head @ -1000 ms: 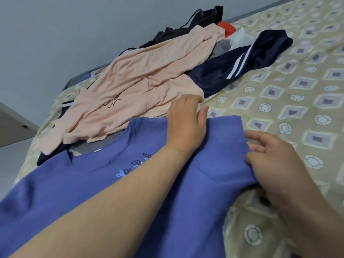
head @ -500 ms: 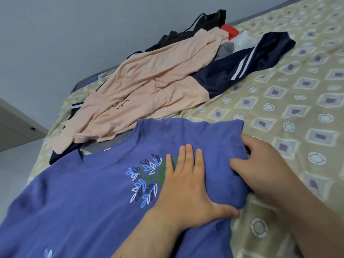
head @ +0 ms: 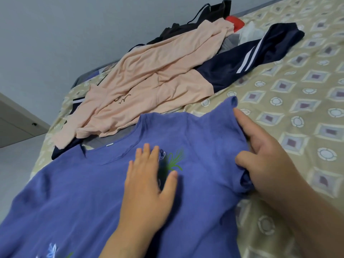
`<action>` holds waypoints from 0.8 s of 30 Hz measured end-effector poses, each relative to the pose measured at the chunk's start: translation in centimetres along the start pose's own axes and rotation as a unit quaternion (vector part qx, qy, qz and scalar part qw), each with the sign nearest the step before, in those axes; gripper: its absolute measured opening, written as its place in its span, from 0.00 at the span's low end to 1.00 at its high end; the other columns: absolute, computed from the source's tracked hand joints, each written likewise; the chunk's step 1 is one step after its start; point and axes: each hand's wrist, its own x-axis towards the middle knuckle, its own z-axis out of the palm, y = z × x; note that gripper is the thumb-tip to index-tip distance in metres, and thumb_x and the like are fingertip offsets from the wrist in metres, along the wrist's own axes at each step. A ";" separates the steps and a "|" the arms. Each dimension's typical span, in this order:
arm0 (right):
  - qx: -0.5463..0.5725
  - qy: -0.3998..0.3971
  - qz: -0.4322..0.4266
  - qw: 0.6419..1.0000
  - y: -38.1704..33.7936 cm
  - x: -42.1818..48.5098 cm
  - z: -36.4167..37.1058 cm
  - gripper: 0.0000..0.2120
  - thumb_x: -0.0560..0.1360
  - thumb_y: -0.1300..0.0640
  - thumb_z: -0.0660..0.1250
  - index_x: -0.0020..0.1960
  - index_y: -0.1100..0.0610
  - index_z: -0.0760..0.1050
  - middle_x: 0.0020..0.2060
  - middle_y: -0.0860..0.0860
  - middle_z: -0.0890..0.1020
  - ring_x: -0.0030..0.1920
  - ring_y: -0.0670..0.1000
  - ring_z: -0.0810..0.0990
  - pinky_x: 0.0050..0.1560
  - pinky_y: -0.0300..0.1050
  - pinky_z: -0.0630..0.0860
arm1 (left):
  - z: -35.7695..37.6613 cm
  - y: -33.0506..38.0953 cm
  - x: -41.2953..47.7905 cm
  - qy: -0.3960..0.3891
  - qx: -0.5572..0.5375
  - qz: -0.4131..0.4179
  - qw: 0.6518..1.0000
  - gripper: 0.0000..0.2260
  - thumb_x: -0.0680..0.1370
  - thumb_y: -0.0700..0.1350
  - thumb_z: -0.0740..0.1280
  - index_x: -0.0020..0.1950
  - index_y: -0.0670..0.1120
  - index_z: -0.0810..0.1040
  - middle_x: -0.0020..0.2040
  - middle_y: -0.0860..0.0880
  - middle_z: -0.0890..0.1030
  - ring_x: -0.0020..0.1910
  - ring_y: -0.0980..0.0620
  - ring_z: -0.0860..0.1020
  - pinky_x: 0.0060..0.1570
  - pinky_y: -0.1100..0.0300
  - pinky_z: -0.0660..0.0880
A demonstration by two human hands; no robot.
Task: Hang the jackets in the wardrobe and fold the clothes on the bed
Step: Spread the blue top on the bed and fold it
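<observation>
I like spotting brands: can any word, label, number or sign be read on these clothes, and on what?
Nothing here reads as text.
The small white neck tag on the blue fabric T-shirt with leaf print: too small to read.
The dark squiggle on the peach jersey garment: blurred, perhaps only a drawing.

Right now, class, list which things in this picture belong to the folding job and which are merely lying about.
Belong to the job: blue T-shirt, under the flat left hand and gripped at its sleeve by the right hand; peach top, navy striped garment and black garment heaped behind it.
Merely there: patterned bedsheet; grey cabinet at the left edge.
</observation>
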 end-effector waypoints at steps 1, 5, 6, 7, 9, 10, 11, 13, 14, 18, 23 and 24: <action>-0.042 -0.008 -0.028 0.999 -0.2 -0.4 0.9 0.43 0.63 0.65 0.57 0.71 0.31 0.65 0.64 0.37 0.78 0.49 0.33 0.77 0.47 0.28 0.75 | -0.5 -1.1 -0.9 -0.014 0.024 -0.022 0.999 0.38 0.71 0.68 0.50 0.79 0.54 0.56 0.78 0.60 0.50 0.77 0.62 0.45 0.75 0.62 0.43; -0.298 -0.209 -0.123 0.923 0.4 -3.1 6.0 0.37 0.71 0.54 0.62 0.71 0.29 0.50 0.77 0.37 0.52 0.68 0.38 0.64 0.69 0.28 0.53 | -0.7 -2.9 -3.3 -0.049 0.055 -0.004 0.997 0.37 0.73 0.66 0.48 0.79 0.51 0.56 0.77 0.61 0.51 0.76 0.66 0.43 0.74 0.66 0.41; -0.324 -0.245 -0.128 0.905 0.5 -3.7 6.8 0.36 0.73 0.51 0.62 0.74 0.32 0.49 0.78 0.37 0.50 0.71 0.39 0.60 0.68 0.25 0.48 | -0.7 -2.8 -3.2 -0.049 0.050 -0.002 0.998 0.35 0.74 0.65 0.47 0.79 0.52 0.56 0.76 0.63 0.50 0.76 0.68 0.43 0.75 0.65 0.41; -0.318 -0.245 -0.136 0.906 0.5 -4.0 7.2 0.33 0.74 0.49 0.62 0.75 0.36 0.53 0.78 0.39 0.54 0.72 0.39 0.60 0.69 0.24 0.48 | -0.7 -2.8 -3.0 -0.046 0.043 -0.005 0.998 0.34 0.75 0.65 0.45 0.79 0.53 0.57 0.75 0.64 0.50 0.76 0.68 0.43 0.75 0.65 0.42; -0.282 -0.142 -0.182 0.931 0.5 -3.8 6.8 0.25 0.75 0.52 0.62 0.72 0.47 0.70 0.72 0.43 0.69 0.69 0.41 0.69 0.69 0.28 0.59 | -0.7 -2.7 -2.8 -0.035 0.027 -0.015 0.999 0.33 0.75 0.64 0.44 0.79 0.53 0.59 0.75 0.64 0.52 0.76 0.67 0.47 0.74 0.67 0.42; -0.283 -0.065 -0.210 0.934 0.5 -3.4 6.4 0.21 0.75 0.55 0.61 0.67 0.53 0.76 0.66 0.45 0.76 0.65 0.42 0.74 0.67 0.31 0.64 | -0.6 -2.8 -2.9 -0.030 0.027 -0.015 0.999 0.33 0.75 0.64 0.44 0.78 0.53 0.60 0.75 0.63 0.53 0.77 0.66 0.49 0.74 0.67 0.42; -0.294 -0.004 -0.229 0.928 0.5 -2.9 5.8 0.18 0.74 0.58 0.61 0.61 0.57 0.80 0.61 0.45 0.79 0.62 0.44 0.76 0.65 0.33 0.68 | -0.6 -2.8 -2.9 -0.028 0.033 -0.013 0.999 0.33 0.75 0.64 0.45 0.78 0.52 0.61 0.75 0.62 0.54 0.77 0.63 0.51 0.74 0.66 0.44; -0.318 0.045 -0.198 0.926 1.0 -2.2 4.9 0.15 0.74 0.63 0.62 0.56 0.59 0.82 0.56 0.46 0.80 0.59 0.45 0.77 0.63 0.32 0.68 | -0.8 -2.2 -2.3 -0.015 0.040 -0.015 0.999 0.32 0.75 0.64 0.46 0.74 0.53 0.69 0.74 0.59 0.64 0.76 0.56 0.62 0.75 0.58 0.55; -0.322 0.044 -0.159 0.932 1.4 -2.0 4.7 0.14 0.74 0.64 0.62 0.56 0.59 0.82 0.55 0.45 0.80 0.60 0.44 0.76 0.63 0.30 0.66 | -0.9 -1.9 -1.5 -0.007 0.033 -0.019 0.999 0.28 0.76 0.63 0.48 0.66 0.54 0.75 0.68 0.57 0.74 0.70 0.51 0.70 0.68 0.52 0.64; -0.306 0.002 -0.080 0.949 2.2 -2.0 4.7 0.15 0.76 0.60 0.60 0.56 0.57 0.82 0.54 0.42 0.78 0.59 0.41 0.74 0.62 0.23 0.61 | -0.8 -0.1 3.7 -0.004 -0.071 -0.110 0.991 0.13 0.74 0.60 0.63 0.43 0.51 0.70 0.40 0.52 0.76 0.44 0.47 0.74 0.41 0.54 0.68; -0.323 -0.020 -0.097 0.941 2.0 -2.3 4.8 0.15 0.73 0.58 0.62 0.56 0.56 0.83 0.55 0.43 0.79 0.59 0.41 0.73 0.63 0.29 0.64 | 0.5 1.8 7.9 -0.040 -0.063 -0.051 0.996 0.16 0.76 0.42 0.65 0.62 0.54 0.73 0.49 0.63 0.74 0.51 0.62 0.76 0.45 0.66 0.67; -0.345 -0.026 -0.110 0.932 2.0 -2.3 4.9 0.15 0.72 0.57 0.64 0.56 0.56 0.83 0.56 0.45 0.81 0.59 0.42 0.74 0.63 0.36 0.67 | 0.3 2.0 8.9 -0.027 -0.098 -0.038 0.994 0.14 0.76 0.39 0.63 0.58 0.54 0.73 0.46 0.64 0.75 0.45 0.67 0.75 0.41 0.70 0.67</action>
